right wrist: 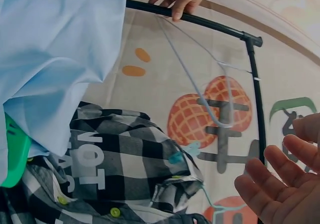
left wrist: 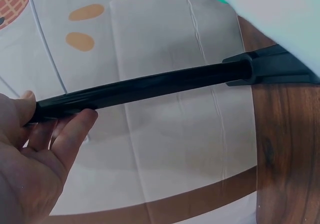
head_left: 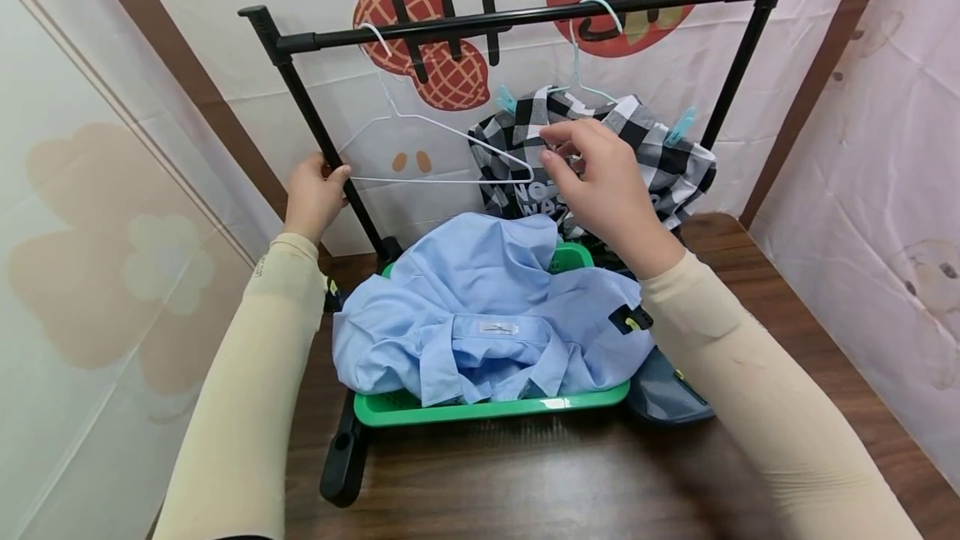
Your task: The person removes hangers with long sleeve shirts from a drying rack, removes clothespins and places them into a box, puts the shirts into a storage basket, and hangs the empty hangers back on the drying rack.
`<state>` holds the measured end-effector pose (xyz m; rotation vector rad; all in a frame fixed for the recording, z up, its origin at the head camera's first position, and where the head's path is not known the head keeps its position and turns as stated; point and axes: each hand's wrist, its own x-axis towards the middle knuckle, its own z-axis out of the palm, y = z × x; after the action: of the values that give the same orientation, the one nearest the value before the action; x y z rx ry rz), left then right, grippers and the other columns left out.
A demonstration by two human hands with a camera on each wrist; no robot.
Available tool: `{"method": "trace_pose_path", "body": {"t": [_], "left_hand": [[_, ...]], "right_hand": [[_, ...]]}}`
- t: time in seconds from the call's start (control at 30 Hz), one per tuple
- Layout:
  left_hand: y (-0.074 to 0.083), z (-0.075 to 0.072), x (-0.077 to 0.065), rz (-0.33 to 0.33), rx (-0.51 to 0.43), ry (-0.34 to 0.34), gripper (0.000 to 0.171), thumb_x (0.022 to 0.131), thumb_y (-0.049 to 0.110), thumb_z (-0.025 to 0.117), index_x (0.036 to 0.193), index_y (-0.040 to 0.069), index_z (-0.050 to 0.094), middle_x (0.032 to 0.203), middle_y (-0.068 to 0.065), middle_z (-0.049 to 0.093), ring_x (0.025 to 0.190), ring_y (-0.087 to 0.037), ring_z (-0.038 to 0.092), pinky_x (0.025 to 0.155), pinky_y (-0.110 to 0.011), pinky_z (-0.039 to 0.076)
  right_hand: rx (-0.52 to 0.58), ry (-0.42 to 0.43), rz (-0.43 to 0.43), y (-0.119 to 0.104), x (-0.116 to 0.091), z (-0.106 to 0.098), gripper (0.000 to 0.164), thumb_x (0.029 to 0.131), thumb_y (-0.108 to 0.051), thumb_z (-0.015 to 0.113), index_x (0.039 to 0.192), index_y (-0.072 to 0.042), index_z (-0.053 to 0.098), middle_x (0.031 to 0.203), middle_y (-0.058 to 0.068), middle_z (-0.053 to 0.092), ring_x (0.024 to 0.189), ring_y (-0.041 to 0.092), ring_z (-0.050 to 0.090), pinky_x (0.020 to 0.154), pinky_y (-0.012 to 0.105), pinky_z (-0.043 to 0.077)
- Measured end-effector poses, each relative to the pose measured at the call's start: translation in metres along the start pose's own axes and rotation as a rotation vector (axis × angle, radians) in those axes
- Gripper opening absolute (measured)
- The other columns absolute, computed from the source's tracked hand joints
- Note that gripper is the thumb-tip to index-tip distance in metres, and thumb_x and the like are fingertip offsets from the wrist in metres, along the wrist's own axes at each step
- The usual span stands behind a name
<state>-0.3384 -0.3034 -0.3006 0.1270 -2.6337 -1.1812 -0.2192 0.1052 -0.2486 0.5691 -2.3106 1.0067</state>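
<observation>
My left hand (head_left: 315, 194) grips the left post (left wrist: 145, 89) of a black clothes rack, its thumb and fingers on either side. Beside that hand hangs a bare white wire hanger (head_left: 442, 182), hooked on the top bar (head_left: 480, 22). My right hand (head_left: 600, 177) is raised in the air with loosely bent fingers and nothing in it, in front of a black-and-white checked shirt (right wrist: 125, 154). That shirt hangs from a pale blue hanger (head_left: 576, 57) with blue clothespins (head_left: 680, 127) at its shoulders. Below both hands, a light blue shirt (head_left: 487, 290) lies heaped, collar toward me.
The blue shirt spills over a green basket (head_left: 491, 412) on the wooden table (head_left: 540, 482). A black rack foot (head_left: 345, 457) extends forward at the basket's left. At its right lies a dark blue-grey item (head_left: 667, 394), partly under my right arm. Printed curtains (head_left: 862, 148) stand around.
</observation>
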Motion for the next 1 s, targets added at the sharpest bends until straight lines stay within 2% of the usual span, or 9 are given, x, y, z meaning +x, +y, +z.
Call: {"method": "trace_pose_path", "body": {"t": [0.37, 0.53, 0.7, 0.83, 1.0], "left_hand": [[-0.001, 0.001, -0.003, -0.003, -0.001, 0.002, 0.043, 0.108, 0.038, 0.049, 0.135, 0.005, 0.053, 0.131, -0.017, 0.055, 0.115, -0.028, 0.062, 0.091, -0.037, 0.059], [-0.002, 0.001, -0.004, -0.001, 0.003, -0.01, 0.044, 0.108, 0.038, 0.049, 0.136, 0.005, 0.052, 0.132, -0.018, 0.056, 0.116, -0.029, 0.062, 0.092, -0.038, 0.059], [-0.001, 0.0, -0.003, -0.007, -0.008, -0.012, 0.042, 0.108, 0.037, 0.05, 0.136, 0.005, 0.052, 0.132, -0.017, 0.055, 0.118, -0.029, 0.061, 0.093, -0.039, 0.058], [-0.002, 0.002, -0.003, -0.015, -0.058, -0.013, 0.041, 0.107, 0.034, 0.052, 0.137, 0.006, 0.053, 0.134, -0.015, 0.055, 0.118, -0.028, 0.061, 0.095, -0.04, 0.057], [-0.003, 0.0, -0.006, 0.007, -0.055, -0.051, 0.045, 0.107, 0.029, 0.053, 0.145, 0.005, 0.048, 0.14, -0.018, 0.053, 0.122, -0.03, 0.059, 0.097, -0.041, 0.056]], "right_hand": [[-0.007, 0.017, -0.021, -0.001, -0.034, -0.018, 0.028, 0.101, -0.021, 0.065, 0.126, -0.009, 0.07, 0.122, 0.006, 0.068, 0.103, 0.022, 0.062, 0.088, 0.043, 0.053], [-0.019, 0.014, -0.004, 0.001, -0.051, -0.023, 0.026, 0.101, -0.02, 0.066, 0.125, -0.01, 0.07, 0.121, 0.004, 0.068, 0.102, 0.02, 0.062, 0.088, 0.04, 0.053], [0.01, -0.007, 0.047, 0.006, -0.063, -0.025, 0.027, 0.102, -0.021, 0.065, 0.126, -0.01, 0.07, 0.122, 0.005, 0.068, 0.104, 0.021, 0.063, 0.088, 0.041, 0.054], [0.009, -0.038, 0.109, 0.012, -0.071, -0.027, 0.027, 0.102, -0.021, 0.065, 0.126, -0.011, 0.069, 0.121, 0.005, 0.068, 0.103, 0.02, 0.061, 0.088, 0.043, 0.054], [0.004, -0.103, 0.18, 0.023, -0.081, -0.03, 0.027, 0.103, -0.02, 0.063, 0.128, -0.01, 0.068, 0.122, 0.005, 0.068, 0.104, 0.02, 0.06, 0.089, 0.044, 0.055]]}}
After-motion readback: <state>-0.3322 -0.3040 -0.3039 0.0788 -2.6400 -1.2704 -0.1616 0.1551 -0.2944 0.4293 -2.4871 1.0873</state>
